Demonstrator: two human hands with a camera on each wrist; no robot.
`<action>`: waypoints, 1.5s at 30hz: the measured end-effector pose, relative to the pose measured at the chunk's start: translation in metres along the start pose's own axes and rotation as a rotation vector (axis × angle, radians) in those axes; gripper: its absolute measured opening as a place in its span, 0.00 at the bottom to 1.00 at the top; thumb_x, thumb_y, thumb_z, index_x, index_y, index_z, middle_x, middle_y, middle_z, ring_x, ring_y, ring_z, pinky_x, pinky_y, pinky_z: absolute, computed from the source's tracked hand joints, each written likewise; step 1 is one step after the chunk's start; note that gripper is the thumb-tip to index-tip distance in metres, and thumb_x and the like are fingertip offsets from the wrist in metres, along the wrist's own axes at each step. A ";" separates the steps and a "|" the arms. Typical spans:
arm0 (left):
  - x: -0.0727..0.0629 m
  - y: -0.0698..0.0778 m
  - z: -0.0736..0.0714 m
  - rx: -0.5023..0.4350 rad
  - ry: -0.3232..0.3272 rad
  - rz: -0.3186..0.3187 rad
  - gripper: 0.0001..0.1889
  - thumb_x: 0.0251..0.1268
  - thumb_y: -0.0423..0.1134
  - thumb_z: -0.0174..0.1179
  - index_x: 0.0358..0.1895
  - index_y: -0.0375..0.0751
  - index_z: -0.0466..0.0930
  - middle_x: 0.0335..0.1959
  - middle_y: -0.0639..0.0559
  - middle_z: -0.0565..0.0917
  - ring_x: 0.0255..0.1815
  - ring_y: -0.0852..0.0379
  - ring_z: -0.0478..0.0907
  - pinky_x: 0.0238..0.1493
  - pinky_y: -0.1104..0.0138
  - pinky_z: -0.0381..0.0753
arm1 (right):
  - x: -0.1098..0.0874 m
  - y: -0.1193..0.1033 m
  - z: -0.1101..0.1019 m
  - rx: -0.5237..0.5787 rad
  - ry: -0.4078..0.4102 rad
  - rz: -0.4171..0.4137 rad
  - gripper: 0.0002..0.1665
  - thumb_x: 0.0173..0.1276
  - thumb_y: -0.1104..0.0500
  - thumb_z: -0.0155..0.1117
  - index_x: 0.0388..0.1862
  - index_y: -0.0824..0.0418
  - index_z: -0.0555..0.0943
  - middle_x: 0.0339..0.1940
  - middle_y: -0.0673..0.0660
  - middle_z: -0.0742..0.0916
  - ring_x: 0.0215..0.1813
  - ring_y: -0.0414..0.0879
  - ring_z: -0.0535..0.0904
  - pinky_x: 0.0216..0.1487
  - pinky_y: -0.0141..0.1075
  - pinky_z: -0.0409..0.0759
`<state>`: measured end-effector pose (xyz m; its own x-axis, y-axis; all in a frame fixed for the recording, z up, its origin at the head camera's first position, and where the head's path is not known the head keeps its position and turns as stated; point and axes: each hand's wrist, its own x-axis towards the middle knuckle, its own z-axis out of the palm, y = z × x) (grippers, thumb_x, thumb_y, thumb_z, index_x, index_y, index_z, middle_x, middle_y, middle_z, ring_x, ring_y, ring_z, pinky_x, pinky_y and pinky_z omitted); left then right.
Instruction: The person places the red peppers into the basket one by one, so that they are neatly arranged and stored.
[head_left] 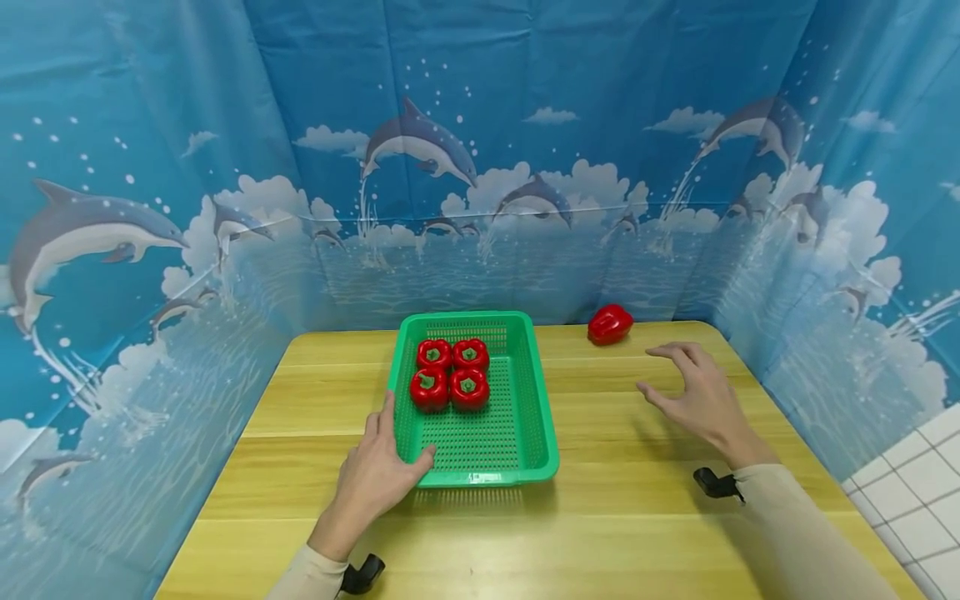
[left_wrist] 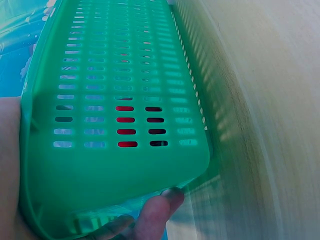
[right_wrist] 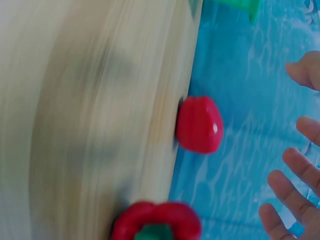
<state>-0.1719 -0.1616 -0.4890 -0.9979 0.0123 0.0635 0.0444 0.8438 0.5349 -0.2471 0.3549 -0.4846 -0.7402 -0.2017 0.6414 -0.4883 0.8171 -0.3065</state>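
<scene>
Several red bell peppers (head_left: pixel 469 388) stand grouped toward the far left of a green plastic basket (head_left: pixel 542 400). My left hand (head_left: pixel 378 467) holds the basket's near left corner, thumb over the near rim and fingers along the left side. In the left wrist view, fingertips (left_wrist: pixel 162 207) show past the corner. My right hand (head_left: pixel 701 400) hovers over the right of the table, fingers spread and lightly bent, holding nothing. Ahead of it a red bell pepper (head_left: pixel 610 324) lies at the table's back edge. Another stemmed bell pepper (right_wrist: pixel 155 222) shows only in the right wrist view.
A wooden table (head_left: pixel 600 517) carries everything. Blue dolphin-print curtains (head_left: pixel 495 267) hang along its back and sides. White tiles (head_left: pixel 922 475) show at the lower right. Inside the basket, its perforated floor (head_left: pixel 480 437) is bare on the near side.
</scene>
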 end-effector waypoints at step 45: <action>-0.001 0.002 -0.001 0.008 0.010 0.005 0.63 0.75 0.63 0.73 1.00 0.43 0.43 0.84 0.29 0.74 0.28 0.47 0.78 0.26 0.58 0.76 | -0.053 0.079 -0.018 0.072 -0.229 0.417 0.47 0.77 0.40 0.85 0.83 0.65 0.80 0.80 0.87 0.69 0.73 0.83 0.66 0.49 0.71 0.90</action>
<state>-0.1707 -0.1606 -0.4878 -0.9972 0.0115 0.0745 0.0492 0.8480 0.5277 -0.2382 0.4400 -0.5295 -0.9584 0.0153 0.2849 -0.1527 0.8159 -0.5576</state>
